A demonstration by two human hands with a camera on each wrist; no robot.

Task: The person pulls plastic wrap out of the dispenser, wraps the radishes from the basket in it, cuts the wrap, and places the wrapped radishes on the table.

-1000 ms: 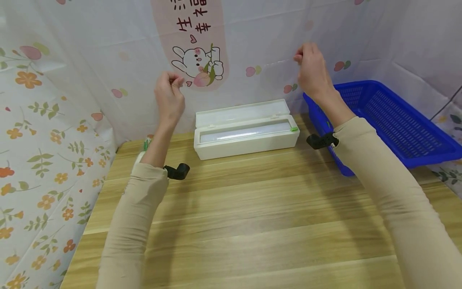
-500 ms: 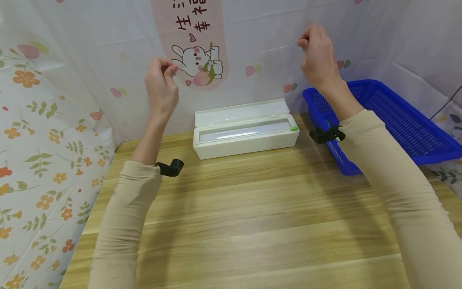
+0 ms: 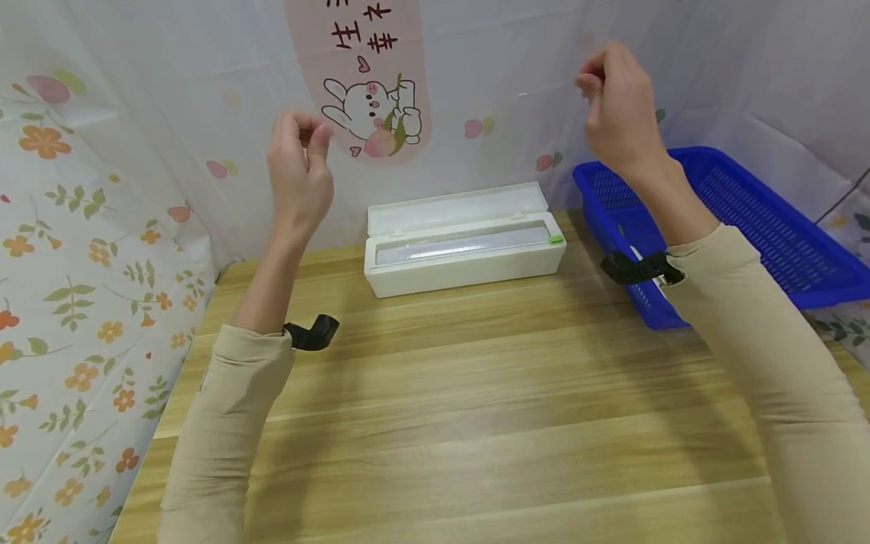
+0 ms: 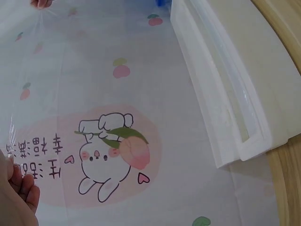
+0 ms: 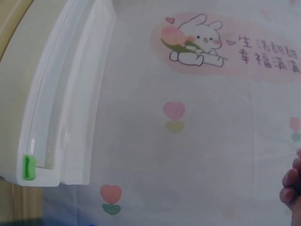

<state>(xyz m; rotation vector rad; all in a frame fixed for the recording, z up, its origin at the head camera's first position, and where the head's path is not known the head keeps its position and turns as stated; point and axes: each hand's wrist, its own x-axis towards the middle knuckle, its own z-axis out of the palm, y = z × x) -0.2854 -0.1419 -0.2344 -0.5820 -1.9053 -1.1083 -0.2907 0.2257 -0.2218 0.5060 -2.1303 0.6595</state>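
A nearly invisible sheet of cling film (image 4: 12, 133) stretches between my raised hands, showing as glints and fine creases. My left hand (image 3: 299, 175) pinches one end between thumb and curled fingers, in front of the printed backdrop. My right hand (image 3: 621, 109) pinches the other end, higher and to the right. Below and between them, the white cling film dispenser (image 3: 465, 270) stands on the table with its lid (image 3: 455, 208) tilted back open. A pale roll (image 3: 462, 246) lies inside. The green slide cutter (image 3: 556, 239) sits at the dispenser's right end. The film's full outline cannot be made out.
A blue plastic basket (image 3: 775, 234) stands at the right under my right forearm, with something white and green partly hidden inside. The wooden table (image 3: 435, 393) runs toward me. A printed cloth (image 3: 489, 45) hangs directly behind the dispenser.
My hands have moved apart and upward: the left to the left, the right to the right. Both keep their pinch on the cling film. The dispenser stays in place.
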